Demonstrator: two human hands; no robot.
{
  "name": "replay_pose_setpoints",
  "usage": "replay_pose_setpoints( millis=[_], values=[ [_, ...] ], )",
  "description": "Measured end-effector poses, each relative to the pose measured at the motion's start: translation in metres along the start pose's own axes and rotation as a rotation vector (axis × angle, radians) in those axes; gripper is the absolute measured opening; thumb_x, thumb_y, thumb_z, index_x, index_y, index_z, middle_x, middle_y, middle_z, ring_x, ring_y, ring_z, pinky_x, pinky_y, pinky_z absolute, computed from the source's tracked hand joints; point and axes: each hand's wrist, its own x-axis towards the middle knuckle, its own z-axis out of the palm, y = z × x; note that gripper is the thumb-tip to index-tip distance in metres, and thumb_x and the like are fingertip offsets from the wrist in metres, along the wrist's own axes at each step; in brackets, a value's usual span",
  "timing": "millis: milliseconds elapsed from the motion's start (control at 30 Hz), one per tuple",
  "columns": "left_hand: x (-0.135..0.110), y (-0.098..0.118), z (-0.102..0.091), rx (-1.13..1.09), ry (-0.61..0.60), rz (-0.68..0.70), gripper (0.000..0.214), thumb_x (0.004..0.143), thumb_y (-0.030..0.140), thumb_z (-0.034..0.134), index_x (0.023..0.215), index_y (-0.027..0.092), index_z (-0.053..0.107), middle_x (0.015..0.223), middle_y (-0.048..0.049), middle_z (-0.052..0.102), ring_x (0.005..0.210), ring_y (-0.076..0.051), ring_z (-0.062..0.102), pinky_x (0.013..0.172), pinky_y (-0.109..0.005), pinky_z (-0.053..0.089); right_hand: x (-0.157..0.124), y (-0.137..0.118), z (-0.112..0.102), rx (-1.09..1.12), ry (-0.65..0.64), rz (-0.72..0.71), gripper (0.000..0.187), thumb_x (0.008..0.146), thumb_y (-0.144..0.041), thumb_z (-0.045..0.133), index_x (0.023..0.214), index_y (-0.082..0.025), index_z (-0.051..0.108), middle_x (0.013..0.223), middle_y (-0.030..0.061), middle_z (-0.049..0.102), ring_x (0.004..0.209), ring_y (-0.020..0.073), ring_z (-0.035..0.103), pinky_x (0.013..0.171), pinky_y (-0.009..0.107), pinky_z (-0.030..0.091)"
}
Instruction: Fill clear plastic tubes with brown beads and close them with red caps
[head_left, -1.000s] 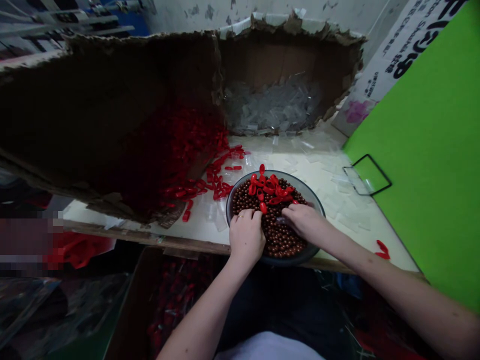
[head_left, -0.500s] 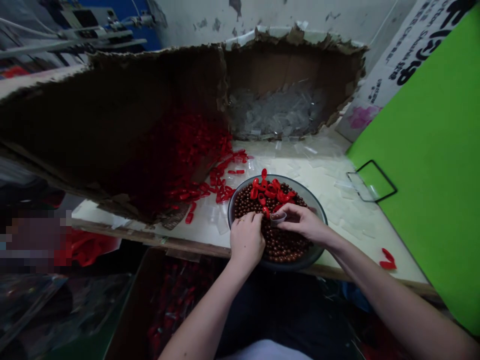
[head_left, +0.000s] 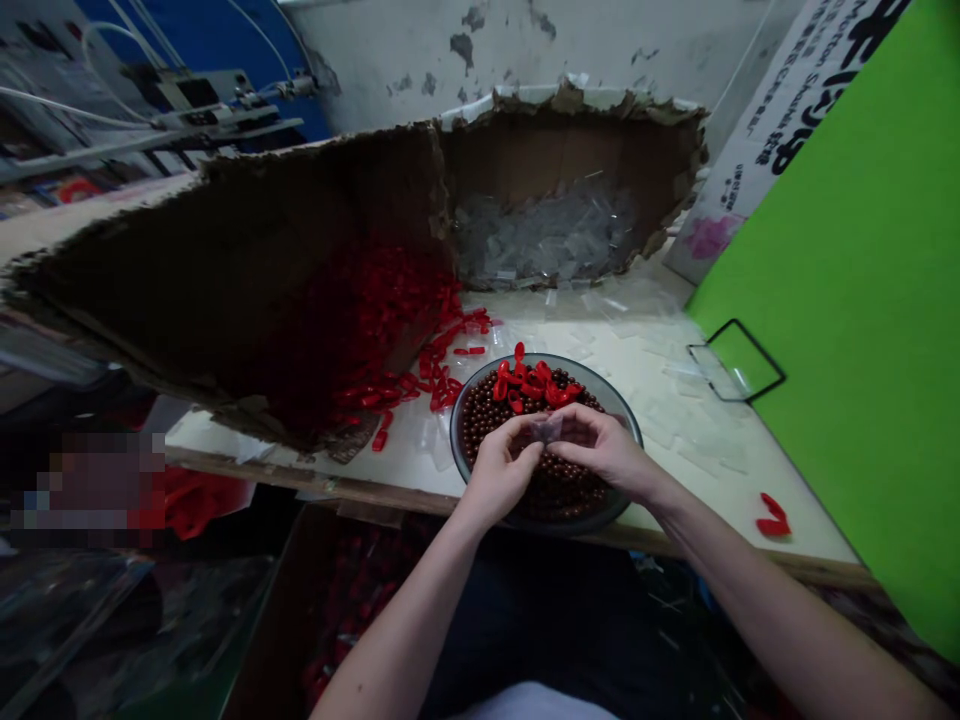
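Observation:
Over a round grey bowl (head_left: 455, 440), my left hand (head_left: 504, 468) and my right hand (head_left: 606, 450) pinch a small clear plastic sleeve (head_left: 546, 429) between them, thumbs and fingertips closed on its two sides. Glossy brown balls (head_left: 480, 415) fill the bowl beneath my fingers. Several red plastic shells (head_left: 536, 380), some hinged open, lie on top of the balls at the far side, just beyond my fingertips. Whether anything is inside the sleeve I cannot tell.
A torn-edged cardboard box (head_left: 517, 150) at the back holds a red heap (head_left: 375, 310) on the left and clear pieces (head_left: 547, 235) on the right. Clear sleeves lie across the white table (head_left: 780, 470). A green panel (head_left: 847, 280) with a black wire frame (head_left: 757, 360) borders the right.
My left hand has turned and lifted from the balls to grip the clear sleeve's left side. My right hand still holds the other side. The view has shifted slightly.

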Motion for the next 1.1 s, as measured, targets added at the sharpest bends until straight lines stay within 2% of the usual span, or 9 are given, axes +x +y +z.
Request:
replay_pose_setpoints(
  millis=[133, 233, 367, 533, 733, 867, 1100],
  values=[
    [0.003, -0.003, 0.0, -0.228, -0.037, -0.162, 0.037, 0.072, 0.013, 0.06, 0.108, 0.015, 0.067, 0.112, -0.0098, 0.069, 0.103, -0.023, 0.063, 0.081, -0.029, 0.051, -0.003, -0.004, 0.0, -0.022, 0.018, 0.003, 0.031, 0.073, -0.032, 0.073, 0.098, -0.02, 0.058, 0.102, 0.0043, 0.069, 0.093, 0.0179, 0.067, 0.09, 0.037, 0.052],
    [0.003, -0.004, -0.003, -0.367, -0.075, -0.235, 0.044, 0.064, 0.008, 0.06, 0.106, 0.016, 0.069, 0.104, -0.0078, 0.072, 0.094, -0.02, 0.065, 0.079, -0.027, 0.05, -0.006, -0.007, -0.001, -0.025, 0.044, 0.026, 0.035, 0.072, -0.033, 0.074, 0.1, -0.02, 0.058, 0.102, 0.0055, 0.07, 0.095, 0.0197, 0.068, 0.09, 0.039, 0.053],
    [0.003, -0.006, -0.004, -0.5, -0.006, -0.308, 0.041, 0.058, 0.007, 0.061, 0.097, 0.014, 0.072, 0.096, -0.0072, 0.073, 0.083, -0.016, 0.064, 0.076, -0.027, 0.05, -0.008, -0.009, -0.001, -0.015, 0.06, 0.046, 0.037, 0.07, -0.033, 0.075, 0.1, -0.02, 0.058, 0.103, 0.0061, 0.071, 0.095, 0.0206, 0.068, 0.087, 0.038, 0.054],
    [0.004, -0.008, -0.002, -0.591, 0.033, -0.315, 0.028, 0.066, 0.023, 0.067, 0.091, 0.01, 0.072, 0.091, -0.0107, 0.072, 0.079, -0.017, 0.064, 0.071, -0.028, 0.051, -0.011, -0.006, -0.001, -0.025, 0.073, 0.057, 0.034, 0.072, -0.032, 0.073, 0.099, -0.02, 0.057, 0.1, 0.0049, 0.072, 0.093, 0.0192, 0.068, 0.085, 0.036, 0.054],
    [0.004, -0.007, -0.001, -0.557, 0.053, -0.32, 0.038, 0.072, 0.044, 0.068, 0.087, 0.009, 0.07, 0.087, -0.0125, 0.072, 0.081, -0.02, 0.066, 0.068, -0.027, 0.051, -0.011, -0.008, 0.003, -0.047, 0.074, 0.064, 0.033, 0.071, -0.033, 0.073, 0.097, -0.02, 0.057, 0.1, 0.005, 0.072, 0.094, 0.0207, 0.068, 0.083, 0.037, 0.055],
    [0.006, -0.008, -0.001, -0.538, 0.039, -0.321, 0.039, 0.075, 0.045, 0.067, 0.09, 0.009, 0.07, 0.087, -0.0115, 0.072, 0.079, -0.018, 0.065, 0.068, -0.027, 0.052, -0.008, -0.007, 0.003, -0.051, 0.049, 0.085, 0.032, 0.072, -0.034, 0.072, 0.098, -0.02, 0.057, 0.094, 0.0039, 0.072, 0.087, 0.0196, 0.069, 0.078, 0.035, 0.056],
    [0.008, -0.01, 0.0, -0.559, 0.089, -0.338, 0.044, 0.079, 0.05, 0.061, 0.085, 0.007, 0.071, 0.083, -0.0116, 0.071, 0.072, -0.015, 0.063, 0.062, -0.025, 0.052, -0.005, -0.006, 0.002, -0.028, 0.023, 0.11, 0.032, 0.074, -0.033, 0.071, 0.1, -0.02, 0.058, 0.097, 0.0038, 0.07, 0.087, 0.0179, 0.068, 0.074, 0.031, 0.056]
  ],
)
